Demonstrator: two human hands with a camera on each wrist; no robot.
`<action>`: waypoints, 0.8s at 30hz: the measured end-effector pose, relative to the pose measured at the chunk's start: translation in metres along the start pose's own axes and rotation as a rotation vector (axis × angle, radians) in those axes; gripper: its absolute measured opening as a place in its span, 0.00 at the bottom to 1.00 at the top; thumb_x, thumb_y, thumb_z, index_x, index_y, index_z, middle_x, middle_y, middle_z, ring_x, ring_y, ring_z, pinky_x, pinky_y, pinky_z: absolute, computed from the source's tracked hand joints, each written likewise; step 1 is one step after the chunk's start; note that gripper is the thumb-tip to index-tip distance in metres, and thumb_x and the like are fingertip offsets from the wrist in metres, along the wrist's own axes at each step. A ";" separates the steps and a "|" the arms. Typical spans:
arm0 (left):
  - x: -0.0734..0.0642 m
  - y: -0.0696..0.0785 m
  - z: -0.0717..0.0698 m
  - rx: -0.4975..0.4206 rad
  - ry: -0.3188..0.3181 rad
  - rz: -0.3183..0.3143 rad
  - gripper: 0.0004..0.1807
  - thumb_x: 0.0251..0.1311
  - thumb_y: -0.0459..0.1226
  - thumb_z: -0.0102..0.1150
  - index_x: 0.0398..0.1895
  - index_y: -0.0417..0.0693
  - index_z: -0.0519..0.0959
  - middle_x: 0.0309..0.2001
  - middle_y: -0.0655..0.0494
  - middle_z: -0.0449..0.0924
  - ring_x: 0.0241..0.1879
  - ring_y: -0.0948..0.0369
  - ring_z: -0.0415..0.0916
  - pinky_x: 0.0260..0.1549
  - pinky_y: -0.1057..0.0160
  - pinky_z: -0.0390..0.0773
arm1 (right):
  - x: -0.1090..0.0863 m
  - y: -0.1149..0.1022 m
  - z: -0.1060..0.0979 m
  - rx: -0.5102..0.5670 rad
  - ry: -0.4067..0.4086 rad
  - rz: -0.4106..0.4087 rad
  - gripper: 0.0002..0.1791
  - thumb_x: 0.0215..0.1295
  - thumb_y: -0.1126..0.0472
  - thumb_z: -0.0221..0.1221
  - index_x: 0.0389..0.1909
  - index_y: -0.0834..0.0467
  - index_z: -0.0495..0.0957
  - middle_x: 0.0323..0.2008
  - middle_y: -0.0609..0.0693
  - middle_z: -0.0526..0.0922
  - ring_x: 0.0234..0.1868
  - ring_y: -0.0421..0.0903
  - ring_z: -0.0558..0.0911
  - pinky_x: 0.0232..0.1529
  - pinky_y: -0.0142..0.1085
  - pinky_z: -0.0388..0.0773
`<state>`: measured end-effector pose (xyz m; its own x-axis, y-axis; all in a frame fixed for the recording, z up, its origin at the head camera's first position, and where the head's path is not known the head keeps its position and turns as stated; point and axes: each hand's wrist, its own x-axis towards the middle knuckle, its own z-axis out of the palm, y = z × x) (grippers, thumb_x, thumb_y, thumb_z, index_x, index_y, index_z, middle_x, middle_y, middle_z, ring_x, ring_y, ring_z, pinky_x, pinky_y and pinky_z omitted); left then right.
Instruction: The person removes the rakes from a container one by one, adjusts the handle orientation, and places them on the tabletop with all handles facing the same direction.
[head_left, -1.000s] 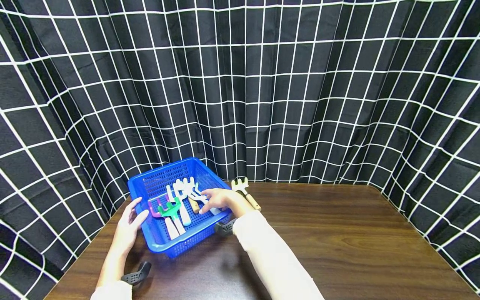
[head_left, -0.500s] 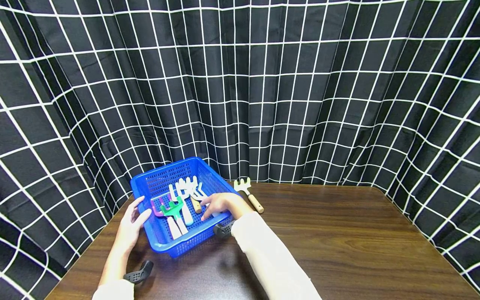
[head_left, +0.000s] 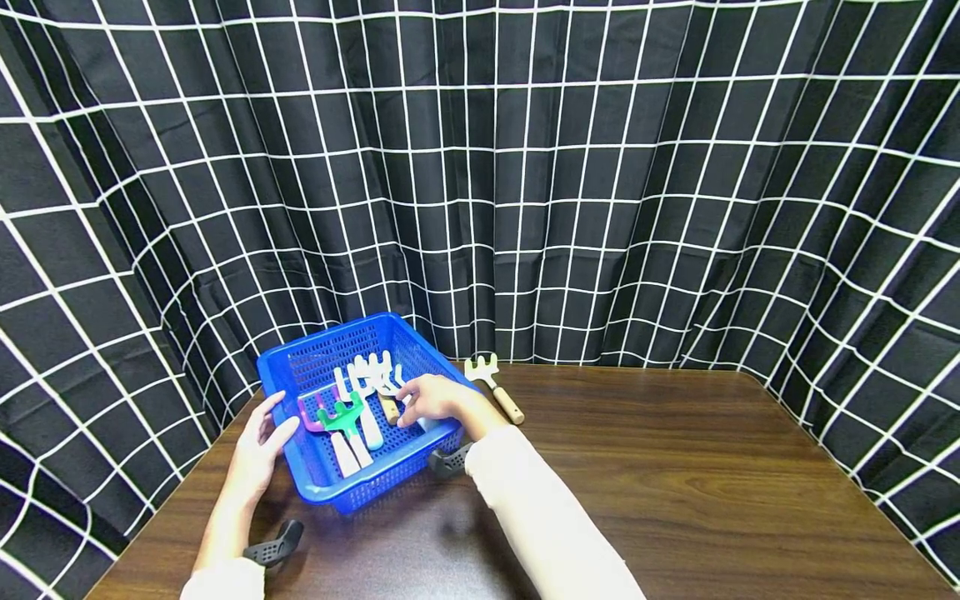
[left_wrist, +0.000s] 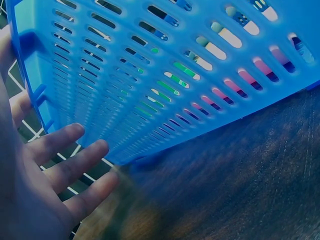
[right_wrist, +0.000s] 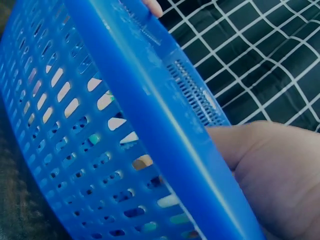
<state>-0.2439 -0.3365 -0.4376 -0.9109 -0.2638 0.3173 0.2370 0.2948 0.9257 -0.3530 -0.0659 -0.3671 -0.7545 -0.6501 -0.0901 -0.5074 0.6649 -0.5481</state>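
A blue plastic basket (head_left: 322,493) with slotted walls holds several small hand forks. Among these are a green-headed fork (head_left: 343,417) and a white-headed fork with a pale blue handle (head_left: 371,429). Beside them lies a wooden handle (head_left: 389,409). My left hand (head_left: 255,454) touches the basket's left rim, its fingers fairly straight along the outside in the left wrist view. My right hand (head_left: 435,398) reaches over the right rim, thumb and forefinger apart above the forks. It covers part of a pale handle (head_left: 427,423); its other fingers are hidden.
On the table (head_left: 675,467), just right of the basket, lies another hand fork with a wooden handle (head_left: 508,406) and cream tines. A black curtain with a white grid (head_left: 570,208) hangs behind the table and at both sides.
The right hand stays over the basket's right side, its fingers dipping slightly and then rising a little. The left hand keeps its place at the rim. The view shifts slightly.
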 end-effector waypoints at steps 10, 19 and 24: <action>0.001 0.000 -0.001 0.020 0.000 -0.011 0.31 0.72 0.38 0.50 0.74 0.41 0.54 0.62 0.30 0.63 0.42 0.81 0.68 0.37 0.77 0.71 | -0.004 0.002 -0.001 0.083 0.253 -0.100 0.20 0.54 0.68 0.67 0.51 0.60 0.81 0.37 0.48 0.87 0.45 0.43 0.82 0.52 0.34 0.72; 0.001 -0.002 -0.002 0.039 0.000 -0.019 0.31 0.72 0.38 0.50 0.74 0.42 0.54 0.64 0.30 0.62 0.43 0.81 0.67 0.37 0.78 0.70 | -0.010 0.001 0.002 0.019 0.536 -0.100 0.12 0.56 0.67 0.66 0.43 0.58 0.84 0.40 0.50 0.87 0.46 0.49 0.83 0.50 0.37 0.75; 0.001 -0.001 -0.002 0.052 -0.006 -0.022 0.31 0.72 0.39 0.49 0.74 0.42 0.53 0.65 0.30 0.62 0.43 0.81 0.66 0.37 0.78 0.70 | -0.012 0.002 0.002 -0.044 0.660 -0.059 0.09 0.56 0.61 0.69 0.38 0.54 0.86 0.42 0.49 0.86 0.46 0.48 0.83 0.48 0.37 0.76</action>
<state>-0.2442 -0.3387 -0.4379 -0.9178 -0.2654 0.2952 0.1989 0.3361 0.9206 -0.3443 -0.0577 -0.3692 -0.8146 -0.3329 0.4749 -0.5614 0.6586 -0.5012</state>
